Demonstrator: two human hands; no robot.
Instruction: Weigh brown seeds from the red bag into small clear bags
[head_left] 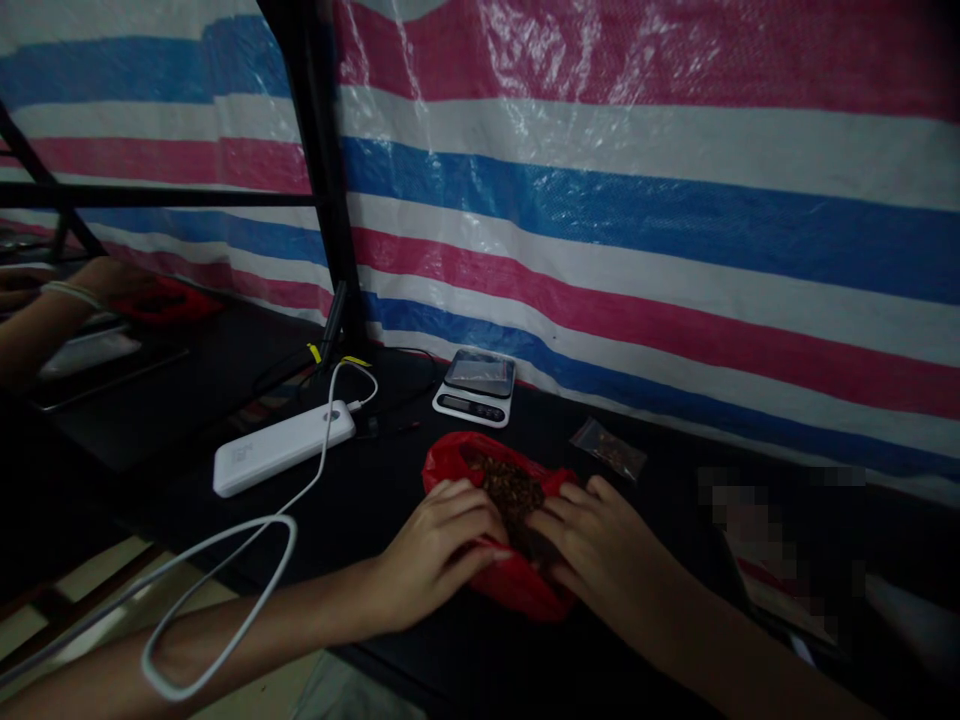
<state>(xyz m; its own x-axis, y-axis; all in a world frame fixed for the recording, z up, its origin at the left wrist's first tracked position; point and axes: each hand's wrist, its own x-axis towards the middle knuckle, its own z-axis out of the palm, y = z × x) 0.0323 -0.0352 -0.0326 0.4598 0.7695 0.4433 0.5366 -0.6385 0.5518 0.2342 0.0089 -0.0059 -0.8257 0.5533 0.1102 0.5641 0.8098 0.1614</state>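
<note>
A red plastic bag (525, 592) lies on the black table in front of me, its mouth spread wide. Inside is a heap of small brown dried pieces (510, 492), too dim to identify. My left hand (444, 540) is closed on the bag's left rim, with the fingers curled over the edge. Opposite it, my right hand (596, 535) grips the right rim; some of its fingertips reach in beside the brown pieces and are partly hidden. Behind the bag stands a white digital scale (474, 405) with a clear plastic bag (481, 372) on its platform.
A small zip bag (609, 448) of brown bits lies right of the scale. At left is a white power bank (281, 450), its white cable (289, 540) looping over my left forearm. Another person's arm (52, 315) is near a second red bag (169, 300). Striped sheeting (637, 230) hangs behind.
</note>
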